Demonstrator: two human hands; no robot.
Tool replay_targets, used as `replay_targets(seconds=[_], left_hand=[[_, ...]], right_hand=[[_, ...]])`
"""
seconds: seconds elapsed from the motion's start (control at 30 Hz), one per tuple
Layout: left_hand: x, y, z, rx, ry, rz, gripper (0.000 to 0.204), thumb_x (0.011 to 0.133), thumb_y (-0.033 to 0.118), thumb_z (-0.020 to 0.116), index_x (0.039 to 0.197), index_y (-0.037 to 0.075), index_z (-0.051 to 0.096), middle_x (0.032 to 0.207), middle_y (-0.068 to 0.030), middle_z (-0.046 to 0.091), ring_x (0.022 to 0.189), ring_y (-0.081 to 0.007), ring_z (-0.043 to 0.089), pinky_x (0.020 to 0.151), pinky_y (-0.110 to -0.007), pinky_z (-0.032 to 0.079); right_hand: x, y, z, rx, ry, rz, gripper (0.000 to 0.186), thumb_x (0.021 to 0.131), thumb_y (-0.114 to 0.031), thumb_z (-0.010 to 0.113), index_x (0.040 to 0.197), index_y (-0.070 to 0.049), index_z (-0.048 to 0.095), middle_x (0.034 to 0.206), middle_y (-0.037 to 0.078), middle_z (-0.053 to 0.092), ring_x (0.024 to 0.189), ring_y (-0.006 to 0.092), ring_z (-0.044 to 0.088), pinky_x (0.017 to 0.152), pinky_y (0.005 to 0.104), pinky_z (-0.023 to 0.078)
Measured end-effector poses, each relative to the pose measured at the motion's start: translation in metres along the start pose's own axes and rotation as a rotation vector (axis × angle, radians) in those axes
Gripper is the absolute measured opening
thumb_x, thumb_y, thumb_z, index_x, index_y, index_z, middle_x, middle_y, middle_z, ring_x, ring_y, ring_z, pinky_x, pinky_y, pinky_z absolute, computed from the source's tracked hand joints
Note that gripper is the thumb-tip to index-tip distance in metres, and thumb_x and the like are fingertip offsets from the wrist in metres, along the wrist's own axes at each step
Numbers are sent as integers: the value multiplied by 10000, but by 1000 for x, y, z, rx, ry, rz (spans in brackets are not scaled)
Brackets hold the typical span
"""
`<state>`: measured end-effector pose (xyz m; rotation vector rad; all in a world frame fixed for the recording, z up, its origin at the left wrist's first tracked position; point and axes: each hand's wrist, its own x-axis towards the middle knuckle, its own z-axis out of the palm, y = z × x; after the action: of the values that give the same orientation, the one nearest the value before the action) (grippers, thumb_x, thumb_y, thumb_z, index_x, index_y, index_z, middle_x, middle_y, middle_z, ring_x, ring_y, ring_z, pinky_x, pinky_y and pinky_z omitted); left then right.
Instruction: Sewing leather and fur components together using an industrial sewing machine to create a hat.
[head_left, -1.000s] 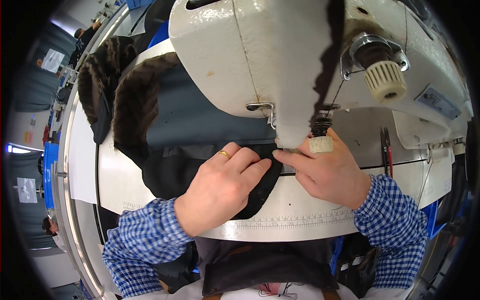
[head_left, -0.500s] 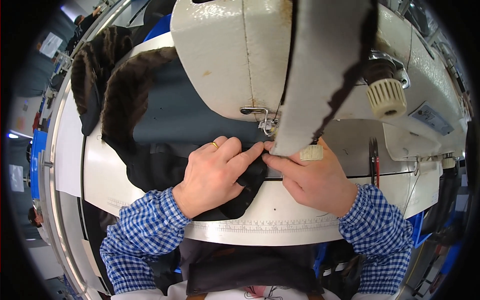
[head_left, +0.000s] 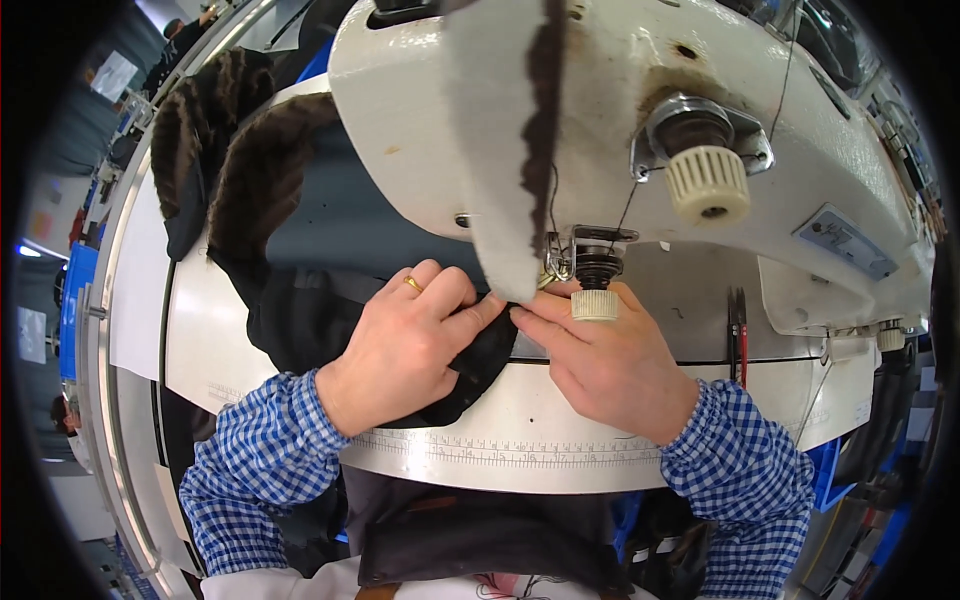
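Black fabric (head_left: 300, 325) joined to a blue-grey panel (head_left: 375, 205) with brown fur edging (head_left: 255, 180) lies on the sewing machine bed. My left hand (head_left: 405, 345), with a ring on one finger, bears down on the black fabric, fingers curled and closed on its edge. From the other side my right hand (head_left: 610, 360) pinches that edge, its fingertips almost meeting the left ones. Both hands are just before the presser foot (head_left: 558, 262), which is partly hidden. A pale strip with a dark ragged edge (head_left: 505, 150) hangs in front of the machine head, down to the fingertips.
The white sewing machine (head_left: 400, 110) fills the top, with a cream tension knob (head_left: 708, 185). Thread snips (head_left: 737, 335) with red on one handle lie right of my right hand. A ruler scale (head_left: 530, 455) runs along the table's front edge. Another furry piece (head_left: 185, 140) sits far left.
The pale strip has shifted left against the machine, uncovering the tension parts beside the needle area. The whole view has moved slightly. Both hands keep their hold on the fabric edge.
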<state>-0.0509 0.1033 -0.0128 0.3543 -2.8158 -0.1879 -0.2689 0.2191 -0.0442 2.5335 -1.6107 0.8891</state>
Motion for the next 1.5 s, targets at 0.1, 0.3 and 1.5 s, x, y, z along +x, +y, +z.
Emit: replay_targets(seconds=[0.1,0.3,1.5], left_hand=[[8,17,0,-47,-57,-120,635,597,9,730,1229,21,668,1052,-90,580,1001,-314,568,832,-393,536],[15,5,20,-121,181,-230,289,809,151,830,1062,73,712,872,-97,711,730,-295,696,642,-372,566],[9,-19,24,57,131,40,601,558,56,785,1155,125,750,824,-10,568,734,-209,626,571,-341,536]], right_hand=[[-4,-5,2,-101,36,-38,362,774,-113,716,1122,-14,713,1077,70,676,1100,258,615,913,375,514],[-10,-29,11,-56,128,-297,319,828,-178,679,1076,19,718,1080,107,669,1071,267,613,885,361,522],[9,-37,22,-204,-30,-267,269,812,-147,657,1013,28,684,1009,145,630,1005,299,608,944,392,549]])
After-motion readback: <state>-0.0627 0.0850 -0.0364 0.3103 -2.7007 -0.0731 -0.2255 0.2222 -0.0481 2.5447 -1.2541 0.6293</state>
